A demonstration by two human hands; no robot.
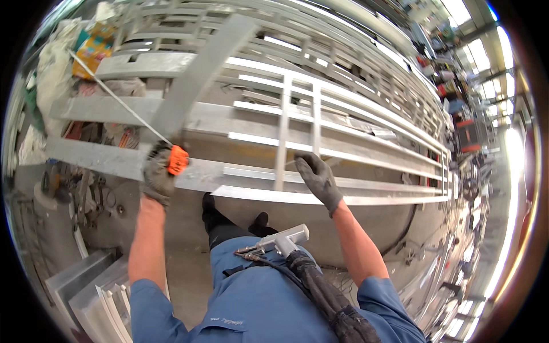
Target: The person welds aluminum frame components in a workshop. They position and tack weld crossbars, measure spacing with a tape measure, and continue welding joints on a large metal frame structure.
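Note:
My left hand (155, 174), in a dark grey work glove, is closed around an orange tape measure (178, 160). Its pale blade (111, 94) runs out to the far left. The lower end of a wide grey metal bar (197, 74), slanting away and slightly blurred, meets that same hand; whether I grip it as well is unclear. My right hand (319, 182), also gloved, hovers over the near side of a welded metal frame (283, 134). Its fingers are pinched together, and a thin light piece seems to show at their tips, too small to name.
Long flat metal beams (106, 151) support the frame. More frames (326, 51) lie behind it. Against my waist rests a grey gun-shaped tool (280, 240) with a black-sleeved cable (320, 291). Metal panels (86, 286) stand at lower left; scrap (88, 191) lies on the left.

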